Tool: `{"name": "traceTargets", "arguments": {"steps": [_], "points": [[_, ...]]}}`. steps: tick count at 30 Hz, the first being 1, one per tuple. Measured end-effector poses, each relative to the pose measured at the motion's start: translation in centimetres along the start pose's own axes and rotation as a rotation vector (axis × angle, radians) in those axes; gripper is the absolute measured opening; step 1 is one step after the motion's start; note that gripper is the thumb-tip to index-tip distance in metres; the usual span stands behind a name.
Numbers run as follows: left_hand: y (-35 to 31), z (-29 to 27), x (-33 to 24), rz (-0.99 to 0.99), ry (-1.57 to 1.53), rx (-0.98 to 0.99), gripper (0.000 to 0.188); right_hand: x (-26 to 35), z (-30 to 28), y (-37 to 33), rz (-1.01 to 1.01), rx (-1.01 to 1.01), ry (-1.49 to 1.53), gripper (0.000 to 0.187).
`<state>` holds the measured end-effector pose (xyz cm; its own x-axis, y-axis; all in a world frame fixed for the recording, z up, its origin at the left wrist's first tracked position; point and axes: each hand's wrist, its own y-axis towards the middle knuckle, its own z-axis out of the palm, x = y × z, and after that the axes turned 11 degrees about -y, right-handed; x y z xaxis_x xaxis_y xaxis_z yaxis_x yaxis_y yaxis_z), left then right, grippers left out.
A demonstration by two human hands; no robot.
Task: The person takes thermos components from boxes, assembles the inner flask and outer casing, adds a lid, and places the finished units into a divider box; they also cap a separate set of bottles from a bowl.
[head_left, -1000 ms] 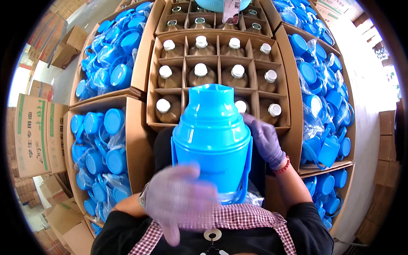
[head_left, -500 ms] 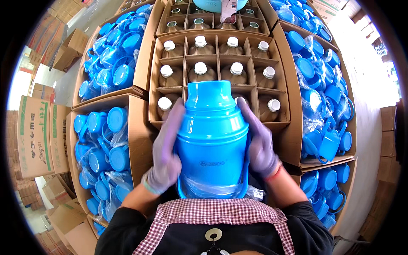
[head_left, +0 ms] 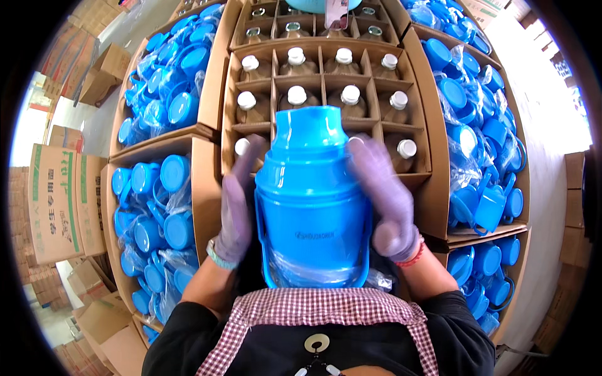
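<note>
A glossy blue thermos flask casing (head_left: 313, 207) stands upright close to my body, its neck pointing away and its carrying handle hanging around the lower part. Clear plastic film clings to its base. My left hand (head_left: 238, 216), in a purple-grey glove, is held flat beside the casing with a narrow gap, fingers stretched out. On the other side, my right hand (head_left: 385, 194) is gloved too and slightly blurred. Its straight fingers lie near the casing's shoulder; whether they touch it I cannot tell. Neither hand grips anything.
Ahead is a divided carton (head_left: 326, 45) of bottle-shaped liners with white caps (head_left: 349, 95). Cartons of blue flask parts (head_left: 179, 230) flank me left and right (head_left: 494, 210). A phone (head_left: 337, 14) stands at the far edge by a pale blue object (head_left: 307, 5). Stacked boxes (head_left: 56, 203) line the left.
My hands have moved apart, off the sides of the casing, the left one outward to the left. The casing now appears slightly higher in the view.
</note>
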<state>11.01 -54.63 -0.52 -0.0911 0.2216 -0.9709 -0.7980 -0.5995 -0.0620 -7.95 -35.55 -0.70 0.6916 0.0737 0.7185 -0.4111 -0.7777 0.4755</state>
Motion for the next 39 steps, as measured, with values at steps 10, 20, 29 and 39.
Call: {"name": "traceTargets", "arguments": {"steps": [10, 20, 29, 39], "points": [[8.5, -2.3, 1.2, 0.079, -0.173, 0.090, 0.067, 0.2, 0.1, 0.9, 0.106, 0.026, 0.286, 0.078], [16.0, -1.5, -4.9, -0.187, -0.869, 0.441, 0.084, -17.9, 2.5, 2.6, 0.465, 0.170, 0.256, 0.045], [13.0, -7.0, 0.5, 0.050, -0.908, -0.001, 0.090, -14.4, 0.4, 3.6, 0.281, 0.331, -0.531, 0.076], [15.7, -2.4, -4.5, 0.171, -0.826, 0.795, 0.088, 4.7, -17.2, 25.2, -0.353, -0.031, 0.245, 0.040]]}}
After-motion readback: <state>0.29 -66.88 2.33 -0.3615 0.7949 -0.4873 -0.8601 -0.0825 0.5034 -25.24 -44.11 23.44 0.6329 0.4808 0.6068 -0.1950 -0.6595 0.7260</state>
